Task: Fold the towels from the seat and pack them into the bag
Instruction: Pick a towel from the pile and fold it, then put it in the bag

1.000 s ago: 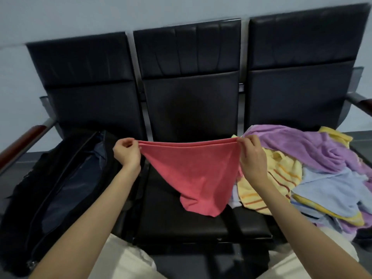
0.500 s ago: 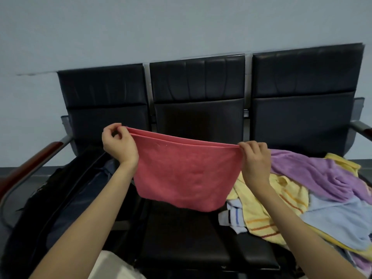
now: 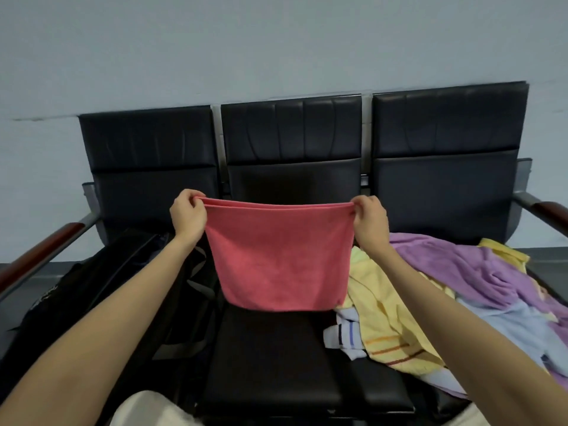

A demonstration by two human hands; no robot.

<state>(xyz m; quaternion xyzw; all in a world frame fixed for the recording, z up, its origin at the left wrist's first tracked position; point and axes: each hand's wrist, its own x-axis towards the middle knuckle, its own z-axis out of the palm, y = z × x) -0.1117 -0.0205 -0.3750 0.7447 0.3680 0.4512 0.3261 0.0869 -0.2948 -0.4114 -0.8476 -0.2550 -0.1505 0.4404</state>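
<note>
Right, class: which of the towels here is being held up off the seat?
The pink towel: the left hand and right hand pinch its top corners, while the purple towel and the others lie heaped.

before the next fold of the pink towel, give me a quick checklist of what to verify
1. Left hand pinches the top left corner of the pink towel: ok.
2. Right hand pinches the top right corner: ok.
3. Top edge taut and level, two layers showing: ok.
4. Bottom edges lined up: cannot tell, the rear layer is hidden.
5. Middle seat under the towel free for laying it down: ok.
6. Black bag on the left seat open for packing: cannot tell, too dark.
</note>
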